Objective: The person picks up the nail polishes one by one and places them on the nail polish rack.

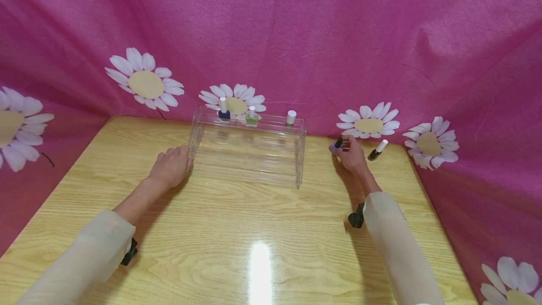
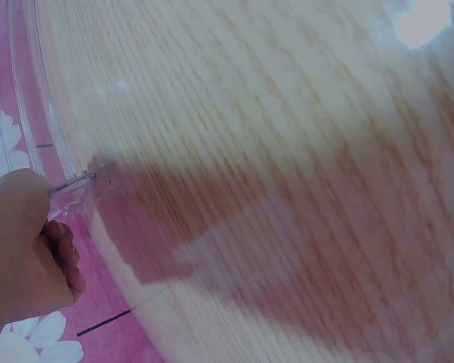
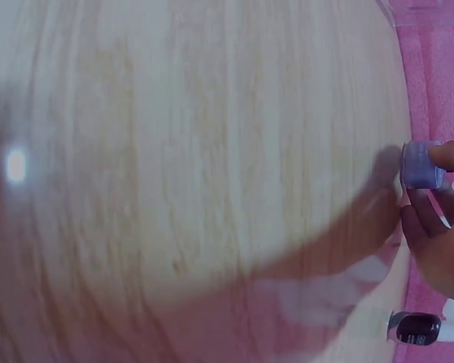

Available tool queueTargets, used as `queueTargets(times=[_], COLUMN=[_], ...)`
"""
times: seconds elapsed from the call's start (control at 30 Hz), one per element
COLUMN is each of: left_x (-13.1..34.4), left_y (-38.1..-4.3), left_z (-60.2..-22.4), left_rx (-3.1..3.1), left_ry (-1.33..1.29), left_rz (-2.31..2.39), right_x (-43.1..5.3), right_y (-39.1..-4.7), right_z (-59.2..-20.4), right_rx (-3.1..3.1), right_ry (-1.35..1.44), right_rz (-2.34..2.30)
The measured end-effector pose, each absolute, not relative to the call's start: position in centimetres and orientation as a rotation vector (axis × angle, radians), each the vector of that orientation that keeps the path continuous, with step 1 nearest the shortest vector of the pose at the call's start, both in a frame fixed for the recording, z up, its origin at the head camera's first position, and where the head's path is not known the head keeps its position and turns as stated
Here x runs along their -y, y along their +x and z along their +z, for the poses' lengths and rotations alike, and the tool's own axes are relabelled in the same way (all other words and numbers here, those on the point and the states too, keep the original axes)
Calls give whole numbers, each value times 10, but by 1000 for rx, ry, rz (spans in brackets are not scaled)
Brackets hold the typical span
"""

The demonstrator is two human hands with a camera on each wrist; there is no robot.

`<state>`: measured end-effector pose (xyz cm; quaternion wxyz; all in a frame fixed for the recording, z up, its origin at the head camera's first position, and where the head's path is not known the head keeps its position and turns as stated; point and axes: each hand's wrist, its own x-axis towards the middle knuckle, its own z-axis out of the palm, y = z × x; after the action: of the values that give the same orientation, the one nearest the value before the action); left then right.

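A clear acrylic display rack (image 1: 250,176) stands near the back of the table, with several nail polish bottles on its top tier: a dark blue one (image 1: 224,115), a green one (image 1: 251,119) and one with a white cap (image 1: 290,117). My left hand (image 1: 171,168) grips the rack's left side with curled fingers; in the left wrist view the clear corner (image 2: 79,181) sticks out beside the hand. To the right of the rack, my right hand (image 1: 352,154) pinches a lavender nail polish bottle (image 3: 421,165) with a black cap, at the tabletop.
A dark nail polish bottle (image 1: 374,154) with a white cap stands on the table just right of my right hand. The wooden table (image 1: 220,229) meets a pink cloth (image 1: 305,36) with printed daisies at its back and sides.
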<state>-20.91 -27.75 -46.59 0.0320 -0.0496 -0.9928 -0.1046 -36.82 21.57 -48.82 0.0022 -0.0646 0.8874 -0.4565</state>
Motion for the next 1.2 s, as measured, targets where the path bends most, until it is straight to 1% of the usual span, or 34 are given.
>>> queueTargets(times=[0.47,0.63,0.77,0.9,1.03,1.2], left_x=[276,276,277,277,278,278], left_y=[-208,-208,-208,-208,-209,-209], left_z=[-467,-465,-465,-466,-466,-466], left_rx=[3053,3047,3044,3057,3068,3064], left_ry=[-155,-152,-148,-143,-146,-156], left_rz=[-315,-315,-321,-327,-331,-327], right_x=[-214,-214,-210,-204,-196,-186], right_y=[-364,-365,-366,-364,-361,-356], right_z=[-492,-490,-483,-473,-465,-452], right_rx=[-2810,-2765,-2688,-2681,-2691,-2540], right_ry=[-167,-129,-210,-289,-288,-266], right_rz=[-1457,-1605,-1741,-1724,-1749,-1984])
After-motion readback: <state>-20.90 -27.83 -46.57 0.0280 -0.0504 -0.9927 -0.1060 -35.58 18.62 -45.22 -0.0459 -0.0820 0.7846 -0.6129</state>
